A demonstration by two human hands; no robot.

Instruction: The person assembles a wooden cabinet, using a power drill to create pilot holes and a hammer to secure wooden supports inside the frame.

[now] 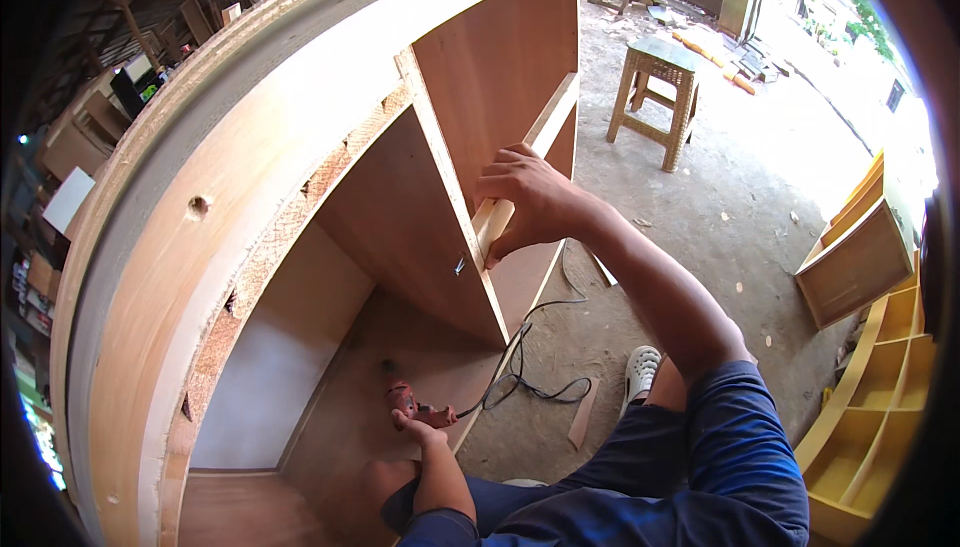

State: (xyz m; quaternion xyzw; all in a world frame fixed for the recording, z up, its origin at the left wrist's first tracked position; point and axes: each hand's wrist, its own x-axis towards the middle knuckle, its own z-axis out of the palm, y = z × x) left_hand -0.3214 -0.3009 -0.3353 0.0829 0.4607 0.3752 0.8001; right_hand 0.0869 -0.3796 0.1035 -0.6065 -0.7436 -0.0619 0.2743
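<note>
My right hand (528,195) reaches over to the wooden cabinet frame (160,247) and is closed round a light wooden rail (550,119). The rail meets the edge of an upright partition (450,187). Small shiny screws (460,267) show on the partition's side, just left of my right hand. Low inside the cabinet, my left hand (420,429) is closed on a red power drill (400,397). The drill's front end points away from me, above the brown panel at the bottom of the compartment. The fingers are partly hidden behind its body.
A black cord (515,379) runs from the drill and loops on the concrete floor. A scrap of wood (585,415) lies beside it. A stool (655,97) stands at the far right. Yellowish wooden shelf units (870,427) line the right side.
</note>
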